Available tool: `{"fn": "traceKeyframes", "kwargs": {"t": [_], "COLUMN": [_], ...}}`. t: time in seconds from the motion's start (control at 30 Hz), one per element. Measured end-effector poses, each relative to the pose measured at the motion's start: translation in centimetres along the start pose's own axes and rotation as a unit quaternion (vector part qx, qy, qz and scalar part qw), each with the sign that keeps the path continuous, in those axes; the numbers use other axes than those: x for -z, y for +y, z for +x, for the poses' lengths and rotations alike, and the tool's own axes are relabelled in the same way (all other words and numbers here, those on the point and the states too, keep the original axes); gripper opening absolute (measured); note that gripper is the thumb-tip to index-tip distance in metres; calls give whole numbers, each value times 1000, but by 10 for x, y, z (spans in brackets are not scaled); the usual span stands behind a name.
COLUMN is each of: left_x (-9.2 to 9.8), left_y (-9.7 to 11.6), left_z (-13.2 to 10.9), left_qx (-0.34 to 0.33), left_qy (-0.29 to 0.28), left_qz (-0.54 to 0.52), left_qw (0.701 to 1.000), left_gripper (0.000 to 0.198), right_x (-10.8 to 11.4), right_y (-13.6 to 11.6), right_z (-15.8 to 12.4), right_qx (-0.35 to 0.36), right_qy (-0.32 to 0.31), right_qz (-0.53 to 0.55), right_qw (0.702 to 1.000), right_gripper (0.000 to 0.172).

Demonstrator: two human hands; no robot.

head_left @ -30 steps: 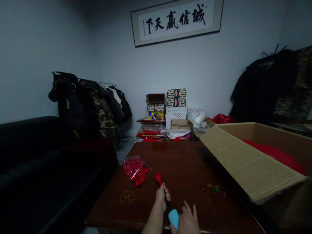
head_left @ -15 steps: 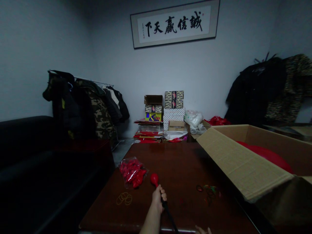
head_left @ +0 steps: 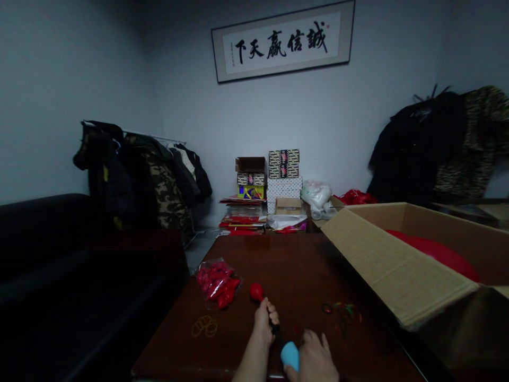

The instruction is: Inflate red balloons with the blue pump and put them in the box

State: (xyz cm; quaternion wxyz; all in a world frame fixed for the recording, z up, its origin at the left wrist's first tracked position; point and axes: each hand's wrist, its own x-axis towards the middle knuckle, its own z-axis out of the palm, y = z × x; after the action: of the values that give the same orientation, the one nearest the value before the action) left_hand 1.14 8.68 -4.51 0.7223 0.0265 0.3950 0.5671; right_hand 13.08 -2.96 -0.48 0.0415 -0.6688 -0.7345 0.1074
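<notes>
My left hand [head_left: 264, 321] is closed around the neck of a small red balloon [head_left: 256, 291], pinching it onto the black nozzle of a hand pump over the dark wooden table [head_left: 294, 265]. The balloon is only slightly inflated. My right hand [head_left: 316, 358] grips the pump's light blue handle [head_left: 290, 355] near the table's front edge, fingers wrapped round it.
A clear bag of red balloons [head_left: 217, 281] and yellow rubber bands [head_left: 204, 326] lie left of my hands. Coloured bands [head_left: 342, 312] lie to the right. A large open cardboard box [head_left: 401, 265] holds a big red balloon [head_left: 437, 253]. A black sofa [head_left: 59, 265] stands at the left.
My right hand dropped out of view pulling the blue handle back, then pushed forward again into view. My left hand stays on the balloon neck.
</notes>
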Motion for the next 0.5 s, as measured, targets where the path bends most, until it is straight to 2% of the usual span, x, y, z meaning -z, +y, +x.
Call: {"fn": "traceKeyframes", "kwargs": {"t": [0.1, 0.27, 0.37, 0.5], "left_x": [-9, -9, -7, -12], "left_y": [2, 11, 14, 18], "left_z": [-4, -3, 0, 3], "left_qx": [6, -20, -28, -26], "left_qy": [-19, -27, -23, -3], "left_qz": [48, 110, 102, 63], "left_qw": [999, 993, 994, 998], "left_gripper": [32, 32, 31, 31], "right_x": [9, -1, -4, -2], "right_y": [-14, -22, -18, -1], "right_z": [16, 23, 16, 4], "right_qx": [3, 1, -13, 11], "right_qy": [31, 28, 7, -26], "right_qz": [21, 54, 41, 24], "right_qw": [999, 998, 999, 999], "right_gripper": [59, 57, 58, 57]}}
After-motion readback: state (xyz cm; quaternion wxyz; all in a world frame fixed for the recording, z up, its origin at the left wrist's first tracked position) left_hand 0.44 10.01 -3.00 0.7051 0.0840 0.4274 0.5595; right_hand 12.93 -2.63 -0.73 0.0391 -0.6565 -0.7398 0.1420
